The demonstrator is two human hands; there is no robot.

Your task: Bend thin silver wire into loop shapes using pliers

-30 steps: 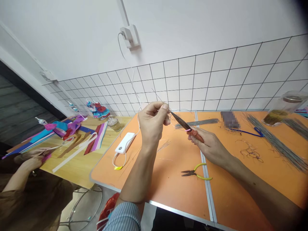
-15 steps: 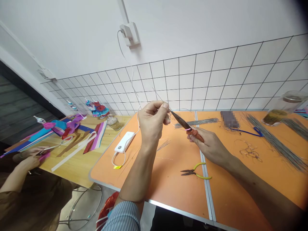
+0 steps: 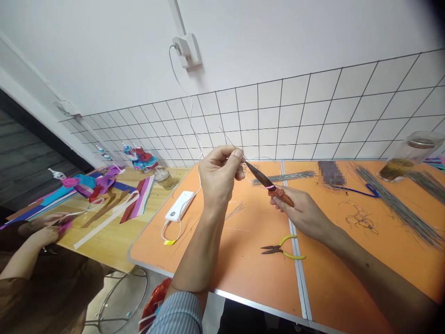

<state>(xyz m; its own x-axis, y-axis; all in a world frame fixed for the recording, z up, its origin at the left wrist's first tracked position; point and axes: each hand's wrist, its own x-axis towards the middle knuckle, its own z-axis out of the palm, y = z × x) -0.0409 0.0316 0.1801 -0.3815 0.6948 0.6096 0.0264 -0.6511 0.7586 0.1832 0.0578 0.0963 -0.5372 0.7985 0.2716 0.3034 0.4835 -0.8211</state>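
Observation:
A thin wire (image 3: 227, 138) is pinched between the thumb and fingers of my left hand (image 3: 221, 174), raised over the orange table (image 3: 257, 283). One end of it sticks up to the left, and a fine loop shows to the right of the fingers. My right hand (image 3: 299, 206) is wrapped round the orange handles of long-nosed tweezers or pliers (image 3: 262, 177). Their dark tip meets the wire at my left fingertips. Yellow-handled pliers (image 3: 283, 248) lie spread on the table below.
Wire bundles (image 3: 399, 206), a wire tangle (image 3: 361, 220), a blue cord and a glass jar (image 3: 399, 160) are on the right. A white power bank (image 3: 180, 205) lies left. Beyond it, a person's hands (image 3: 45, 229) work beside coloured strips (image 3: 139, 199).
The tool tip and my right hand have shifted very slightly to the left. My left hand has barely moved and keeps its pinch.

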